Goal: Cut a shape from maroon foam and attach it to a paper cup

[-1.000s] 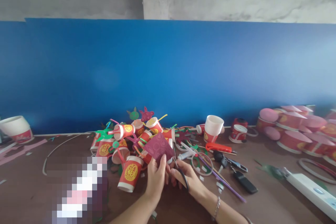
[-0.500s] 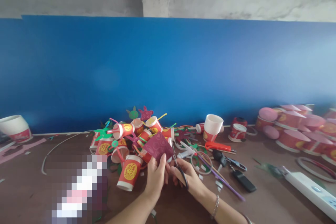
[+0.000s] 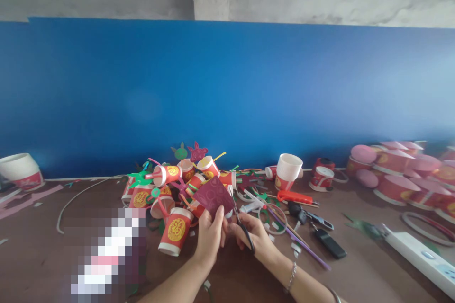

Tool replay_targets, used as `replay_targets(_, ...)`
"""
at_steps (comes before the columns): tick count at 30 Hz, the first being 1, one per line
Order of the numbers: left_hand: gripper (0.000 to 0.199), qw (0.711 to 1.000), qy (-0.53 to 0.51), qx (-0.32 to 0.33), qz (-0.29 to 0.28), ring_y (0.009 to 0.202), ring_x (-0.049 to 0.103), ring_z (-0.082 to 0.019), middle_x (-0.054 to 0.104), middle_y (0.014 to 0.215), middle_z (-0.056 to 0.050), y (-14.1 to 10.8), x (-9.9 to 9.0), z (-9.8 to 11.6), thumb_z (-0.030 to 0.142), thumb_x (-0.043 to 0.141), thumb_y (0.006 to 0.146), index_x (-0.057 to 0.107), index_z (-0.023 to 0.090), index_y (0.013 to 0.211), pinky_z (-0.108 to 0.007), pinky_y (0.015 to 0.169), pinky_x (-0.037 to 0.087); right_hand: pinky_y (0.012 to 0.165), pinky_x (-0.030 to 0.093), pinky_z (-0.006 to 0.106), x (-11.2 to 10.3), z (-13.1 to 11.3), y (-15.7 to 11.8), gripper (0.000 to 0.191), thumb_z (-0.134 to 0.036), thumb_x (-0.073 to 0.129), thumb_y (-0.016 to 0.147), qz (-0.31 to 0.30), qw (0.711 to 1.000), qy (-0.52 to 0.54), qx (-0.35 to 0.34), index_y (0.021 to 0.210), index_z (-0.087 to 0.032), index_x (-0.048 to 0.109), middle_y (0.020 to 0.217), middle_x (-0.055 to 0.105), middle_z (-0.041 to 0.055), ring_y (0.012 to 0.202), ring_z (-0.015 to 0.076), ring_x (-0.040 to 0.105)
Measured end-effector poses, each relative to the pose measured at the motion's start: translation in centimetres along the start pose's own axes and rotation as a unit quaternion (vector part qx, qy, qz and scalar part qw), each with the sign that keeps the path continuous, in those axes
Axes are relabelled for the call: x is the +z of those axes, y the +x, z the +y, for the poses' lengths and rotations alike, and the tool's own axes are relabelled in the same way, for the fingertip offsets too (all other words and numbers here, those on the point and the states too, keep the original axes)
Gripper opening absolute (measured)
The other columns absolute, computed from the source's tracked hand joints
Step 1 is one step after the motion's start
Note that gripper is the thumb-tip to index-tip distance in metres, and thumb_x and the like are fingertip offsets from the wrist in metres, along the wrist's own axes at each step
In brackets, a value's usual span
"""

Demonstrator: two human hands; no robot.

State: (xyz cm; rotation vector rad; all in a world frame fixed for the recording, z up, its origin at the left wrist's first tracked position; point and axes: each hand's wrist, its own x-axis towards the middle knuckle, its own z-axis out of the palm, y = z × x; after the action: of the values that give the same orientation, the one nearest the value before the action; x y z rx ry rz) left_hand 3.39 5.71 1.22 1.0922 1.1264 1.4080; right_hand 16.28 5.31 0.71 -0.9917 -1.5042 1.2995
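Between thumb and fingers, my left hand [image 3: 210, 232] pinches a dark maroon sheet of paper [image 3: 214, 195] with faint printed shapes on it. Black-handled scissors [image 3: 245, 233] are gripped in my right hand [image 3: 256, 236], their blades pointing up along the sheet's right edge. Whether the blades touch the paper I cannot tell. Just left of my left hand a red and white paper cup [image 3: 176, 232] with a yellow emblem leans on the table. Behind the sheet lies a heap of similar cups [image 3: 167, 175] with coloured strips and green and maroon cut-out shapes.
An upright white-rimmed cup [image 3: 288, 170], an orange-red utility knife [image 3: 295, 197], keys [image 3: 298, 212] with a black fob and a purple stick [image 3: 308, 248] lie to the right. Farther right are pink-topped cups [image 3: 398, 184] and a white power strip [image 3: 423, 260]. A blue panel [image 3: 227, 90] stands behind.
The maroon sheet has tilted and dipped slightly to the left in my left hand. My right hand keeps its hold on the scissors in almost the same spot.
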Motion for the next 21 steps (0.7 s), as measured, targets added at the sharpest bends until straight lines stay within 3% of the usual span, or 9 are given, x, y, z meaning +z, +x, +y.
replay_targets(21,0.053,1.000,-0.009,-0.016,-0.011,0.023,0.025,-0.002,0.032,0.032,0.008,-0.1,-0.1,0.8,0.055,0.054,0.075,0.042,0.016,0.041,-0.017,0.029,0.012,0.039,0.036,0.019,-0.2,-0.9,0.0,0.042,-0.055,0.066,0.070,-0.010,1.000,-0.014,0.010,0.071,-0.014,0.055,0.047,0.047,-0.0051,0.039,0.0070,0.041)
